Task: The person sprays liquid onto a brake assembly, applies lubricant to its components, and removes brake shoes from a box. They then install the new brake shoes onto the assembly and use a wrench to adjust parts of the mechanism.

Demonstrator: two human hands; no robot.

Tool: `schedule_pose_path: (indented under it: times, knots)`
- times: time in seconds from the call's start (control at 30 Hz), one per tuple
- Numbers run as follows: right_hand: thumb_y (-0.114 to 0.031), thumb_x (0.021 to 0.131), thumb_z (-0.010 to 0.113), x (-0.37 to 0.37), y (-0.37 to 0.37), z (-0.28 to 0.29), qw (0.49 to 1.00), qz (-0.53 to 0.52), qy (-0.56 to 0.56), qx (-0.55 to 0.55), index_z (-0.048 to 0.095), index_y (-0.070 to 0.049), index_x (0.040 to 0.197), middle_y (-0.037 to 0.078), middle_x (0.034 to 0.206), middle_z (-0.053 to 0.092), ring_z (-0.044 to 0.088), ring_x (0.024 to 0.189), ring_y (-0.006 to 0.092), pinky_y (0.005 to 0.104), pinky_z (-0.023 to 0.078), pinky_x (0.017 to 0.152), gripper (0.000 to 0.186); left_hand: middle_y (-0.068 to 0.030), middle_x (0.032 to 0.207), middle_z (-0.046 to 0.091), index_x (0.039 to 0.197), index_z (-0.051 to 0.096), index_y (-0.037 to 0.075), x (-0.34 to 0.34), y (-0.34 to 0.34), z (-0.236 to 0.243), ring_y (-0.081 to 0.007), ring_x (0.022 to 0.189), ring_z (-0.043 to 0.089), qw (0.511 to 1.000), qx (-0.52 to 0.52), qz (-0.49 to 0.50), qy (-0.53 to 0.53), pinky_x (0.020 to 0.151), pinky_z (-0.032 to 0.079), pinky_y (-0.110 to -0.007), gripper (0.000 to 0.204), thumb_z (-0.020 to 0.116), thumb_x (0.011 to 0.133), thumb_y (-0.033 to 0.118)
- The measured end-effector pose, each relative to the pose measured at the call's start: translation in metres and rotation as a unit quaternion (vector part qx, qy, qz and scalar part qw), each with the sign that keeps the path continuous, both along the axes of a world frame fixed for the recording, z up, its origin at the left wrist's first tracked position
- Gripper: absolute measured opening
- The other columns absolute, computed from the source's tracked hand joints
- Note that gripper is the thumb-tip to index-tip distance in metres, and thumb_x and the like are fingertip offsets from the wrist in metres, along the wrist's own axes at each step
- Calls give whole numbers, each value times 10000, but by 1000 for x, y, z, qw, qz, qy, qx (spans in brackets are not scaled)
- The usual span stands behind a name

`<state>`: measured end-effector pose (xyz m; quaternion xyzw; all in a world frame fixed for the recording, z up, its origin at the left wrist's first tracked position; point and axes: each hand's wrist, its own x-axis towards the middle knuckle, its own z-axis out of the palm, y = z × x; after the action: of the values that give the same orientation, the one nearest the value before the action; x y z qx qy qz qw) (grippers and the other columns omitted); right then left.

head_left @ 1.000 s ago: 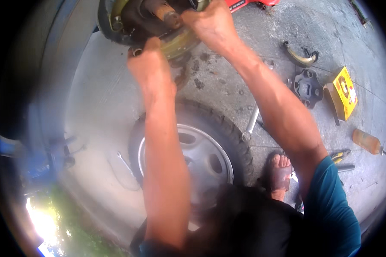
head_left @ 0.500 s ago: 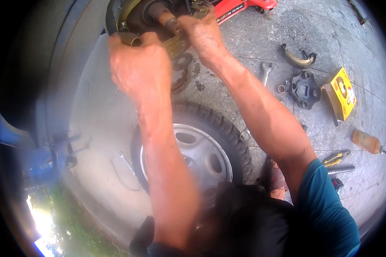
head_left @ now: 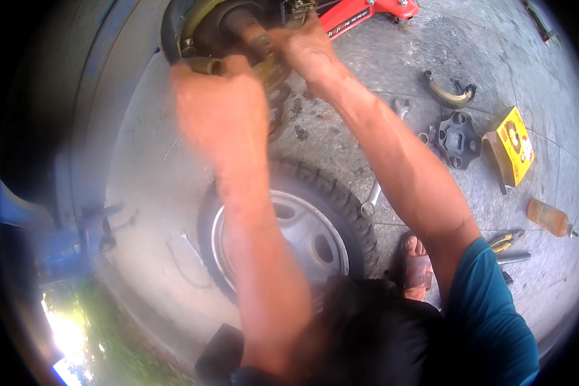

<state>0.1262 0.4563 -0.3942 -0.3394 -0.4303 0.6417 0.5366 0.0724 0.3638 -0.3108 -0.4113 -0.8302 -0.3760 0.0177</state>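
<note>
At the top of the view is an exposed wheel brake assembly with a rusty spindle (head_left: 248, 26). My left hand (head_left: 219, 103), blurred by motion, has its fingers curled on the lower end of a brass-coloured curved brake shoe (head_left: 206, 65). My right hand (head_left: 312, 55) grips the assembly's right side beside the spindle and a spring (head_left: 282, 9); its fingertips are partly hidden. A loose wheel with tyre (head_left: 325, 186) lies flat beneath my forearms.
On the ground to the right lie a loose brake shoe (head_left: 449, 94), black cap (head_left: 460, 138), yellow box (head_left: 508, 148), orange bottle (head_left: 547, 215), pliers (head_left: 505, 241) and wrench (head_left: 373, 199). A red floor jack (head_left: 395, 6) stands behind, a blue object (head_left: 64, 251) at left.
Since a second ago, my left hand has shifted left and my right hand slightly down, both staying on the brake assembly. The view has shifted a little.
</note>
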Motion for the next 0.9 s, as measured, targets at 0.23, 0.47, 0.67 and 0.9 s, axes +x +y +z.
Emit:
schedule_pose_path:
  times: [0.23, 0.47, 0.67, 0.9]
  knots:
    - [-21, 722, 731, -28, 10, -23, 993, -42, 90, 70, 398, 10, 1241, 104, 994, 617, 597, 864, 179, 305, 513, 722, 617, -271, 978, 537, 1087, 389, -116, -5, 1, -27, -360, 931, 562, 979, 140, 37, -142, 856, 436, -428, 454, 625, 798, 143]
    - [13, 796, 658, -33, 65, -101, 742, 332, 513, -276, 412, -78, 973, 114, 753, 477, 526, 679, 175, 325, 461, 525, 317, -142, 884, 531, 1064, 392, -22, -29, 20, -83, -236, 834, 541, 979, 197, -42, 32, 837, 393, -377, 341, 569, 828, 151]
    - [-430, 959, 468, -31, 24, -48, 962, 11, 266, -51, 371, -91, 1233, 127, 764, 503, 551, 656, 239, 330, 497, 531, 447, -36, 879, 509, 1046, 376, 19, -20, 14, -69, -164, 895, 485, 932, 277, -56, -225, 855, 370, -347, 264, 554, 856, 60]
    - [-399, 925, 569, -23, 79, -125, 899, 188, 380, -109, 481, -8, 1123, 117, 765, 537, 543, 602, 243, 386, 509, 597, 448, -48, 887, 520, 1018, 418, 1, 7, 27, -65, -142, 885, 495, 912, 290, -45, -288, 826, 400, -313, 262, 593, 845, 94]
